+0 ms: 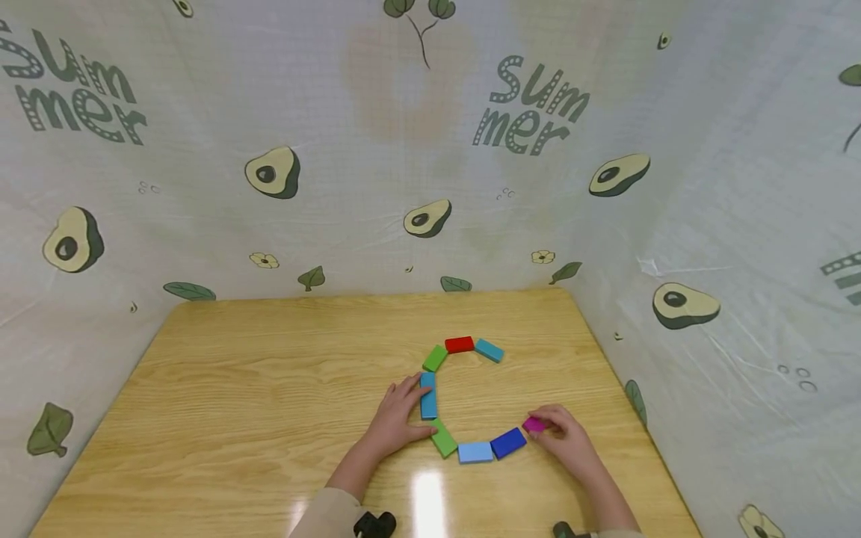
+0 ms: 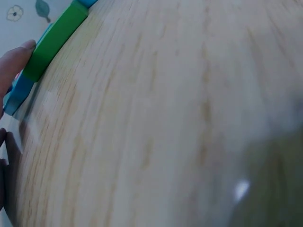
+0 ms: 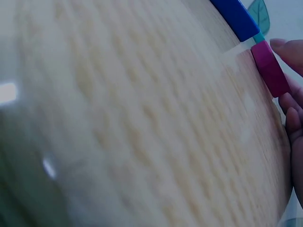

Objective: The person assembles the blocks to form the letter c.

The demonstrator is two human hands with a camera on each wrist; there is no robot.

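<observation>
Several coloured blocks lie end to end in a curved line on the table. With fingers spread, my left hand [image 1: 397, 418] touches the medium-blue block [image 1: 428, 403] at the curve's left side, while its thumb rests against the lower green block [image 1: 445, 439]. My right hand [image 1: 566, 442] pinches a magenta block [image 1: 534, 424] between thumb and fingers, close beside the dark blue block [image 1: 508, 443]. In the right wrist view the magenta block [image 3: 270, 68] sits low at the tabletop, near the dark blue block's end. A light blue block [image 1: 475, 453] lies between the dark blue and lower green ones.
An upper green block [image 1: 435, 358], a red block [image 1: 460, 344] and another blue block [image 1: 489, 350] form the far end of the curve. Behind the wooden table [image 1: 269, 373] and along its sides hangs a printed cloth [image 1: 350, 224].
</observation>
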